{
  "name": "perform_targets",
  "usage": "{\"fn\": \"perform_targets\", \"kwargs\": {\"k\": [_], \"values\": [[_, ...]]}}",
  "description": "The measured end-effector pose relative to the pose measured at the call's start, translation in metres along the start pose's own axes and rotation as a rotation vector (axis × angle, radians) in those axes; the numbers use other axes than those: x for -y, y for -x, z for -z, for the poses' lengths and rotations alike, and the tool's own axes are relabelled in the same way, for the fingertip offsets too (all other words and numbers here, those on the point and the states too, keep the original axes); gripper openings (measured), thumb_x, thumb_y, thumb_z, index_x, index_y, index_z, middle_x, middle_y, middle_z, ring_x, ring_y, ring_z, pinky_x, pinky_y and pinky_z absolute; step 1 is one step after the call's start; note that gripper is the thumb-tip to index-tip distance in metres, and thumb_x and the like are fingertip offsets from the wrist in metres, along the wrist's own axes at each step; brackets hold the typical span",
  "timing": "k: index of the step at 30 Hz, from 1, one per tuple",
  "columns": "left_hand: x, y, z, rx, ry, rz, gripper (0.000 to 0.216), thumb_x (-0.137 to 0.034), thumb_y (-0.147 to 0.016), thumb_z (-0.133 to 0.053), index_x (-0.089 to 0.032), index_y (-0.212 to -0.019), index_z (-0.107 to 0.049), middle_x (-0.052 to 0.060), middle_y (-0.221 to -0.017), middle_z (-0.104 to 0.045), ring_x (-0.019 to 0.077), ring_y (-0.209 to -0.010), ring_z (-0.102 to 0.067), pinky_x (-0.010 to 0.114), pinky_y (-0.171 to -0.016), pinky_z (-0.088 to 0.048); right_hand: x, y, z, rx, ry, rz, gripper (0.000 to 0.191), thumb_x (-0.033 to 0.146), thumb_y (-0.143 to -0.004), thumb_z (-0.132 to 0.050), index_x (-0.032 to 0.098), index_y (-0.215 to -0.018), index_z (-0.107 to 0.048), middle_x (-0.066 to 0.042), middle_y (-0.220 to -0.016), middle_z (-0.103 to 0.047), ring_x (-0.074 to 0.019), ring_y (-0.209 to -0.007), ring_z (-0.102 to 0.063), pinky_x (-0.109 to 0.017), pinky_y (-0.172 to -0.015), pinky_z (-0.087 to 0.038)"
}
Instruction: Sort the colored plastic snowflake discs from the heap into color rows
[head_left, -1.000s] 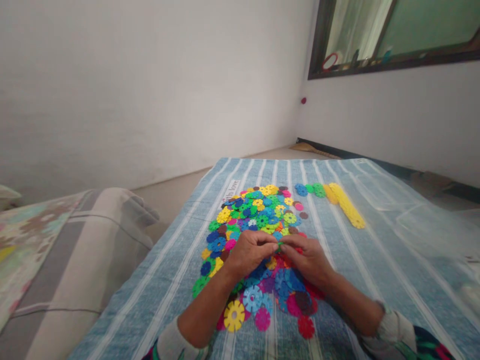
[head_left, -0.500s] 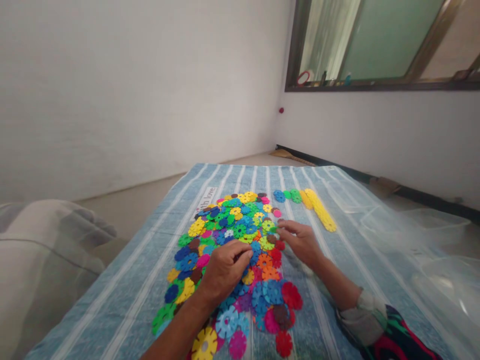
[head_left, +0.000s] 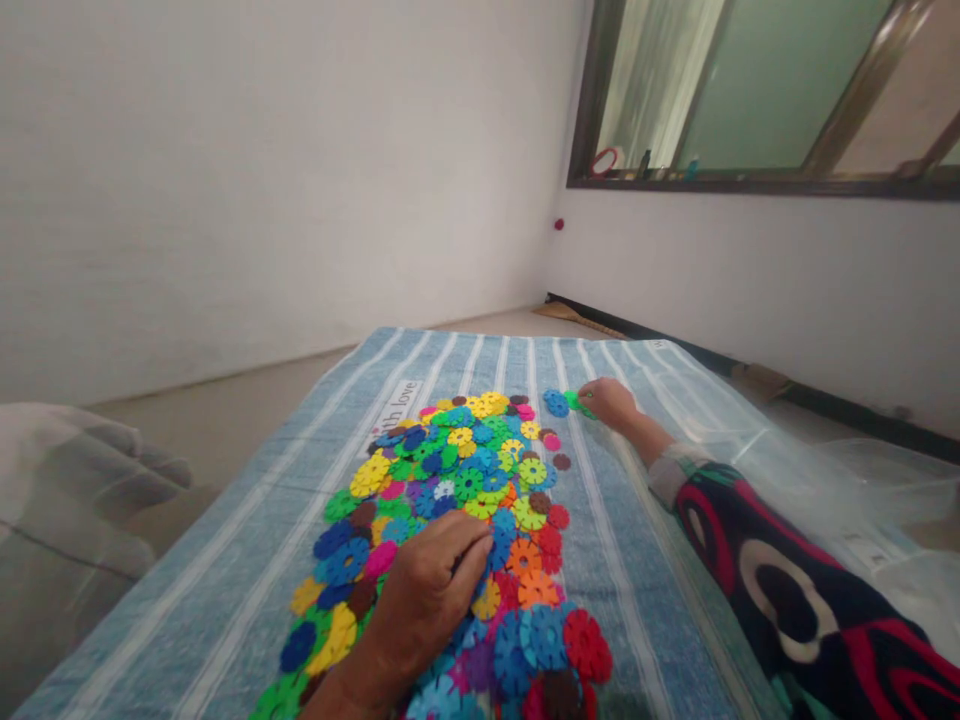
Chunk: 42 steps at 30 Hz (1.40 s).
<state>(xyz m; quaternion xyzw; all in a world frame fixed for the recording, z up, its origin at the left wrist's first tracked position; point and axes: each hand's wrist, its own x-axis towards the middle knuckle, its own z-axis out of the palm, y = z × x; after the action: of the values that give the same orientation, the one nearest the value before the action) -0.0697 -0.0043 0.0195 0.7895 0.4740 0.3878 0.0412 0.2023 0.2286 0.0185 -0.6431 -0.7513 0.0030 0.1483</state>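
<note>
A broad pile of notched plastic discs (head_left: 469,484) in many colours lies on a striped cloth (head_left: 247,520). My left hand (head_left: 431,580) rests on the pile with its fingers curled in; what they hold, if anything, is hidden. Stretched out past the pile's far right side, my right hand (head_left: 611,402) pinches at a green disc (head_left: 574,401), partly covered by the fingers. Just left of it lies a blue disc (head_left: 556,403). The hand and forearm cover the spot where the yellow discs lay.
Clear plastic containers (head_left: 885,475) stand along the right side. Grey-white fabric (head_left: 67,500) bulges at the left. A white wall (head_left: 285,180) rises behind the cloth, with a window (head_left: 772,90) at upper right.
My right hand has moved from the pile's right edge, away from me and right, to the green discs, carrying a green disc. My left hand stays curled on the pile.
</note>
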Motion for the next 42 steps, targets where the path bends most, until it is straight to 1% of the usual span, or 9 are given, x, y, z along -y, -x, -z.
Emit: {"fn": "perform_targets", "kwargs": {"k": [5, 10, 19, 23, 28, 32, 37, 42], "values": [[-0.001, 0.0, 0.001, -0.003, -0.023, -0.029, 0.02, -0.02, -0.086, -0.048, -0.018, -0.08, -0.067, 0.002, -0.073, -0.069, 0.0112, -0.068, -0.065, 0.019, -0.063, -0.051, 0.001, -0.009, -0.003, 0.103, 0.072, 0.011, 0.025, 0.022, -0.074, -0.054, 0.023, -0.09, -0.074, -0.006, -0.092, -0.072, -0.0193, -0.088, -0.064, -0.022, -0.071, -0.043], [0.0, 0.001, -0.001, 0.009, -0.032, -0.023, 0.019, -0.019, -0.086, -0.048, -0.017, -0.082, -0.067, 0.001, -0.074, -0.069, 0.0112, -0.069, -0.065, 0.02, -0.064, -0.051, 0.005, -0.011, 0.0, 0.146, 0.129, 0.017, 0.029, 0.022, -0.076, -0.053, 0.023, -0.096, -0.073, -0.007, -0.097, -0.071, -0.0205, -0.091, -0.064, -0.023, -0.073, -0.044], [0.002, 0.003, 0.0, 0.028, -0.051, -0.034, 0.02, -0.02, -0.086, -0.048, -0.017, -0.081, -0.067, 0.002, -0.074, -0.068, 0.0118, -0.069, -0.064, 0.02, -0.064, -0.051, 0.011, -0.008, 0.001, 0.138, 0.216, 0.038, 0.03, 0.022, -0.081, -0.05, 0.022, -0.104, -0.07, -0.011, -0.1, -0.069, -0.0225, -0.094, -0.064, -0.026, -0.076, -0.045], [0.001, 0.003, 0.0, 0.035, -0.057, -0.029, 0.021, -0.02, -0.087, -0.046, -0.017, -0.081, -0.066, 0.002, -0.074, -0.068, 0.0119, -0.069, -0.064, 0.021, -0.064, -0.051, 0.009, -0.006, 0.0, 0.122, 0.244, 0.041, 0.031, 0.023, -0.082, -0.049, 0.022, -0.108, -0.067, -0.01, -0.103, -0.068, -0.0217, -0.095, -0.063, -0.026, -0.077, -0.045], [-0.001, 0.002, 0.0, 0.023, -0.056, -0.037, 0.022, -0.021, -0.087, -0.046, -0.018, -0.079, -0.066, 0.002, -0.072, -0.068, 0.0118, -0.067, -0.063, 0.02, -0.062, -0.051, 0.005, -0.002, -0.001, 0.114, 0.272, 0.039, 0.03, 0.026, -0.084, -0.047, 0.023, -0.108, -0.067, -0.009, -0.105, -0.068, -0.0217, -0.098, -0.062, -0.026, -0.075, -0.044], [-0.001, 0.003, 0.0, 0.05, -0.043, -0.022, 0.022, -0.021, -0.087, -0.046, -0.018, -0.079, -0.066, 0.002, -0.072, -0.067, 0.0116, -0.067, -0.063, 0.02, -0.062, -0.05, 0.004, 0.005, -0.001, 0.123, 0.293, 0.047, 0.031, 0.03, -0.085, -0.048, 0.023, -0.108, -0.066, -0.01, -0.105, -0.068, -0.0223, -0.098, -0.061, -0.027, -0.075, -0.044], [0.0, 0.003, 0.0, 0.057, -0.046, -0.011, 0.022, -0.021, -0.087, -0.045, -0.018, -0.079, -0.065, 0.002, -0.072, -0.067, 0.0118, -0.068, -0.063, 0.021, -0.063, -0.05, 0.006, 0.009, -0.003, 0.137, 0.314, 0.046, 0.029, 0.029, -0.083, -0.05, 0.021, -0.106, -0.067, -0.011, -0.103, -0.068, -0.0229, -0.096, -0.062, -0.027, -0.076, -0.044], [-0.001, 0.003, 0.002, 0.064, -0.052, -0.015, 0.023, -0.021, -0.088, -0.044, -0.018, -0.079, -0.065, 0.002, -0.072, -0.067, 0.0116, -0.068, -0.063, 0.02, -0.063, -0.05, 0.011, 0.007, -0.004, 0.142, 0.316, 0.038, 0.029, 0.027, -0.084, -0.048, 0.019, -0.105, -0.068, -0.013, -0.102, -0.068, -0.0233, -0.095, -0.063, -0.028, -0.076, -0.045]]}}
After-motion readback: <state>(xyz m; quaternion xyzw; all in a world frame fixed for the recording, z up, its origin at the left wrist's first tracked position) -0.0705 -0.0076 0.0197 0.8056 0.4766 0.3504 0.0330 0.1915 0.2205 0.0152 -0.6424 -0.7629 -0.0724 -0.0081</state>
